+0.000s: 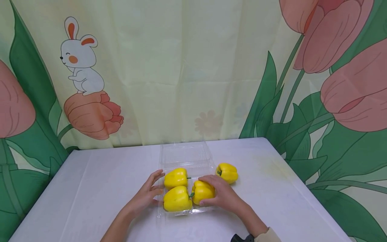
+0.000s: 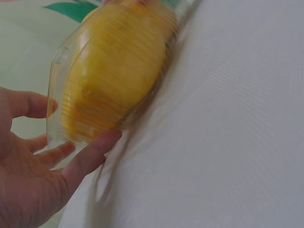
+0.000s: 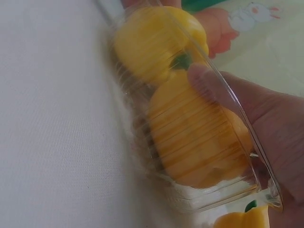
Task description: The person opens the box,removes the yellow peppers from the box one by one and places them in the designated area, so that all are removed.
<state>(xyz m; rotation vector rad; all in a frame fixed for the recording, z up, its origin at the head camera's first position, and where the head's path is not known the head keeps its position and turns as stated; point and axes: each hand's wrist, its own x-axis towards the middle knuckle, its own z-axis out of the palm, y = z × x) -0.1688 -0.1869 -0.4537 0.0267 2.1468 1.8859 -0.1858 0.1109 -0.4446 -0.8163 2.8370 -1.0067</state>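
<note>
A clear plastic clamshell container (image 1: 199,211) lies with its lid (image 1: 185,154) folded back. In its left side are two yellow bell peppers, a rear one (image 1: 176,178) and a front one (image 1: 177,199). My right hand (image 1: 225,195) grips a third yellow bell pepper (image 1: 203,192) inside the container's right side, its stem against the front-left pepper. The thumb (image 3: 209,83) lies on that pepper, inside the wall. My left hand (image 1: 144,194) touches the container's left end with spread fingers. In the left wrist view, its thumb (image 2: 92,154) is low beside the base.
Another yellow bell pepper (image 1: 228,173) lies on the white-covered table (image 1: 272,188), just right of the container. Behind the table hangs a curtain (image 1: 157,74) printed with a rabbit and tulips. A dark wrist device (image 1: 242,238) shows by the right sleeve.
</note>
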